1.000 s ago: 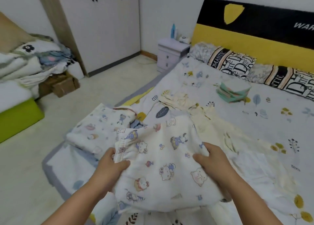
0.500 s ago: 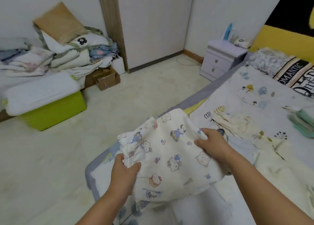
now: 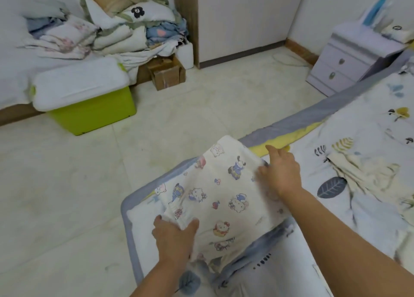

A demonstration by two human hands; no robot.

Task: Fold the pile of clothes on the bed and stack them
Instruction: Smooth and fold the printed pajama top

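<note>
As a folded cartoon-print garment (image 3: 226, 195) is set down at the corner of the bed (image 3: 369, 126), a person's left hand (image 3: 173, 238) pinches its gathered near edge between thumb and fingers, while the right hand (image 3: 281, 173) rests on the far edge with fingers mostly extended, its index finger pointing toward the bed's grey border. The garment lies flat on the bed's leaf-print sheet, close to the corner beside the tiled floor (image 3: 89, 184). Further along the bed, away from that corner, a rumpled cream garment (image 3: 367, 173) awaits folding. Placed so near the bed's edge, the folded piece could slip off toward the floor if nudged, and the pinched waistband may spring open once let go, undoing the fold. Whether a stack lies beneath it cannot be told.
</note>
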